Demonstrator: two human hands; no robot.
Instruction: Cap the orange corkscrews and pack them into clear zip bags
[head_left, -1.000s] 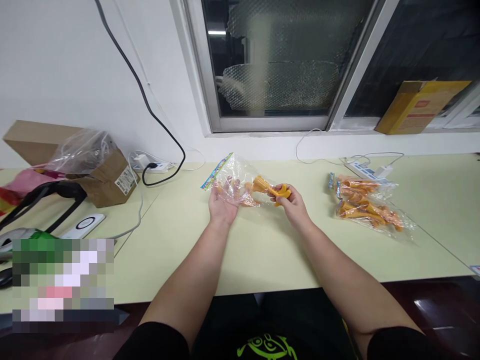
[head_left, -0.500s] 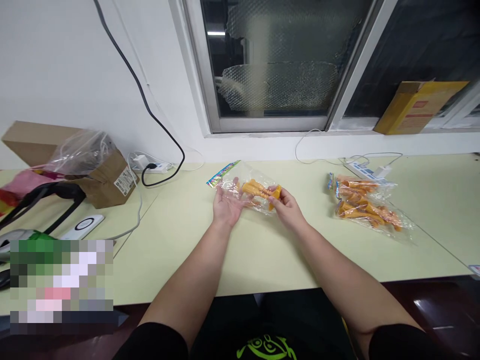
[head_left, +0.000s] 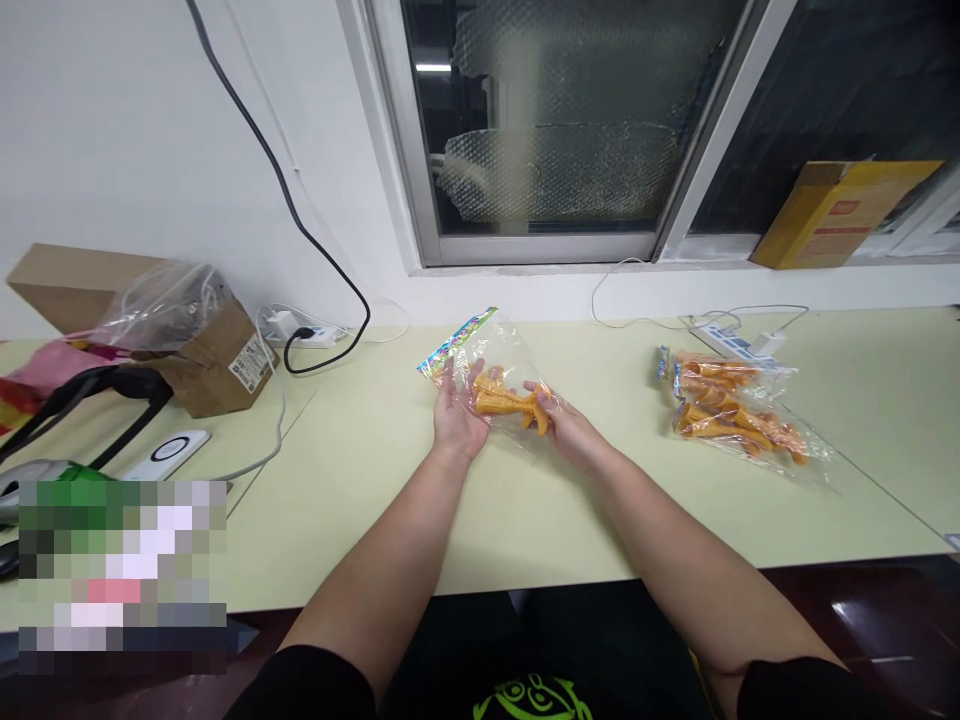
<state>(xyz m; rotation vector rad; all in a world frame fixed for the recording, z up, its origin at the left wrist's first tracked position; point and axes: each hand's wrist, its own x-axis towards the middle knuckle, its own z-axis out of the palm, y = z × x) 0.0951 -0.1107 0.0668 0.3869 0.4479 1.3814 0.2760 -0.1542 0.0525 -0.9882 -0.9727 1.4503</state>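
Note:
A clear plastic bag (head_left: 517, 350) with a colourful printed header strip hangs between my two hands above the table. Inside it are orange plastic pieces (head_left: 506, 402) with flared ends and short prongs; their exact kind is unclear. My left hand (head_left: 459, 420) lies palm up under the bag's left side, its fingers spread and supporting it. With thumb on top and fingers beneath, my right hand (head_left: 566, 425) grips the pronged right end through the plastic. Similar bags of orange pieces (head_left: 739, 415) lie on the table to the right.
Behind those bags is a power strip (head_left: 727, 340) with cables. An opened cardboard box (head_left: 217, 350) and a white charging pad (head_left: 169, 455) stand left, beside a black cable (head_left: 360, 330). A yellow carton (head_left: 844, 215) leans at the window. The table's front edge (head_left: 525, 586) runs near my body.
The bag has turned, so the pieces' pronged end now points towards me and the header sits slightly higher. My left fingers have spread wider; my right hand keeps its grip at the right end.

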